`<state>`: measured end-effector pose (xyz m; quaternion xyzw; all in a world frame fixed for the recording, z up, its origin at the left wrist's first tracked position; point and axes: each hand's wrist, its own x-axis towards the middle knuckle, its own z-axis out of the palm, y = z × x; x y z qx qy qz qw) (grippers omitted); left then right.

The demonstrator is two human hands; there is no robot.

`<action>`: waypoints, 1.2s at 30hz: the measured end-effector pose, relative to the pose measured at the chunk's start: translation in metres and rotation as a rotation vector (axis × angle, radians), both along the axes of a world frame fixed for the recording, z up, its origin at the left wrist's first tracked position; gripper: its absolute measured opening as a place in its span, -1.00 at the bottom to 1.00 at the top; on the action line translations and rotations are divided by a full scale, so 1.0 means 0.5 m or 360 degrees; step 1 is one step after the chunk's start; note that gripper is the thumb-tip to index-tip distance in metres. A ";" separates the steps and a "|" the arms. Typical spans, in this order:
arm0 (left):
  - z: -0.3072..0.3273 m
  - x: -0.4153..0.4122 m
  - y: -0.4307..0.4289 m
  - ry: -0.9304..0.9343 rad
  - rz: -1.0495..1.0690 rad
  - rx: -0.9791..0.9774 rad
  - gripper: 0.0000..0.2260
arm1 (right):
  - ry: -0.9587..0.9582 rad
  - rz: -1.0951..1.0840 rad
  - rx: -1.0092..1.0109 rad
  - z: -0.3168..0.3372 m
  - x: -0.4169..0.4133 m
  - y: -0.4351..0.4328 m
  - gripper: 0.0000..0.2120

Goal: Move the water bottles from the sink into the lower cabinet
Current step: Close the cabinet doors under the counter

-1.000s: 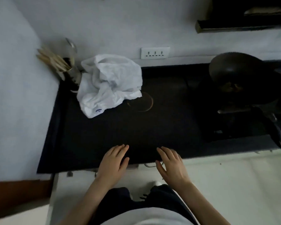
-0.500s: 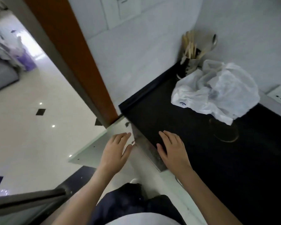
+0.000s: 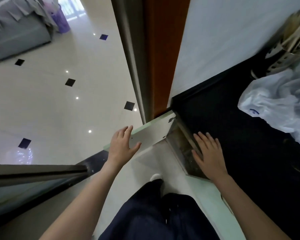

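Note:
No water bottle and no sink appear in the head view. The lower cabinet's pale door (image 3: pixel 151 134) stands swung open to the left, under the black counter (image 3: pixel 232 129). Its dim opening (image 3: pixel 182 146) shows below the counter edge. My left hand (image 3: pixel 121 146) hovers open over the door's top edge, fingers spread, holding nothing. My right hand (image 3: pixel 208 153) is open too, lying flat at the counter's front edge above the opening.
A white plastic bag (image 3: pixel 277 103) lies on the counter at right, a utensil holder (image 3: pixel 291 49) behind it. A brown door frame (image 3: pixel 161 58) rises beside the cabinet. Glossy tiled floor (image 3: pixel 59 94) extends left towards a grey sofa (image 3: pixel 16 30). My dark-trousered legs (image 3: pixel 154 213) are below.
My view has swung far left, from the stove and counter to the doorway and floor. The cabinet door has swung further open. Both hands stay empty.

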<state>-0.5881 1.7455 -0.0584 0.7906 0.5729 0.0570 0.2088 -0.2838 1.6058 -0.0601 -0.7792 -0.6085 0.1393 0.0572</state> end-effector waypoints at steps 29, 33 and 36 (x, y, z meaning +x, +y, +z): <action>-0.106 0.146 -0.282 -0.0488 0.0768 -0.0672 -0.43 | 0.0705 0.0037 0.0052 -0.043 0.096 -0.110 -0.50; -0.103 0.197 -0.327 -0.0771 0.0761 -0.0983 -0.39 | 0.0493 0.0147 0.0026 -0.052 0.130 -0.187 -0.49; -0.099 0.224 -0.359 -0.0963 0.0703 -0.1207 -0.37 | 0.0236 0.0241 0.0043 -0.064 0.155 -0.241 -0.50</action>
